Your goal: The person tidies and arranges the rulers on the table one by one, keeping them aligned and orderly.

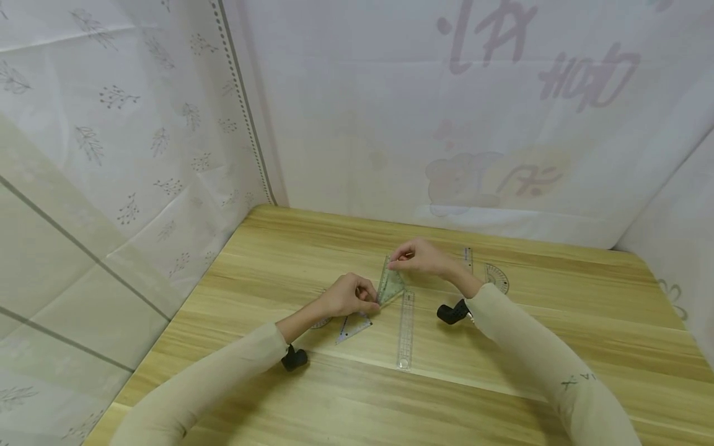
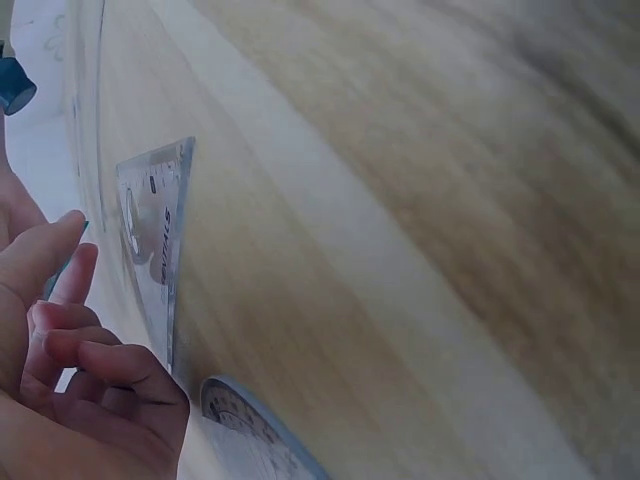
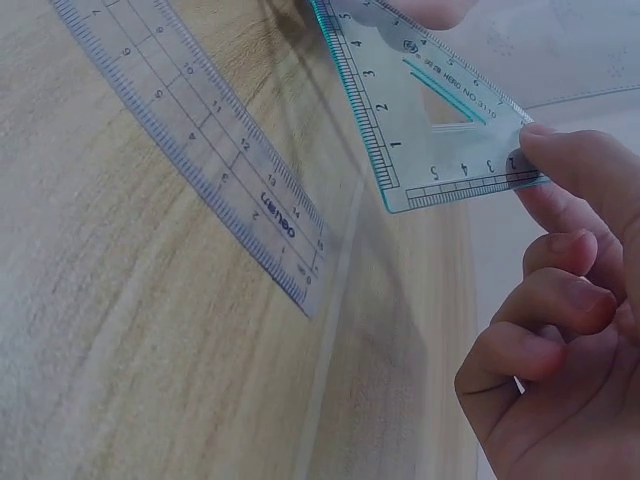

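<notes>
A green-tinted clear set square (image 1: 392,286) is held between both hands, raised off the wooden table. My left hand (image 1: 347,295) pinches its near corner between thumb and forefinger. At the far corner, the thumb and forefinger of my right hand (image 1: 421,257) pinch it; the other fingers are loosely curled. In the right wrist view the set square (image 3: 400,165) hangs tilted, its printed scales showing. A clear ruler (image 1: 406,331) lies flat just right of and nearer than it. Below my left hand rests a clear set square (image 1: 356,328), with a protractor (image 2: 250,440) beside it, partly hidden.
Beyond my right forearm lie a second protractor (image 1: 496,279) and another ruler (image 1: 468,255), partly covered by the arm. Black camera mounts (image 1: 453,312) hang under both wrists. White printed curtains (image 1: 357,124) close off the table's (image 1: 502,384) back and sides.
</notes>
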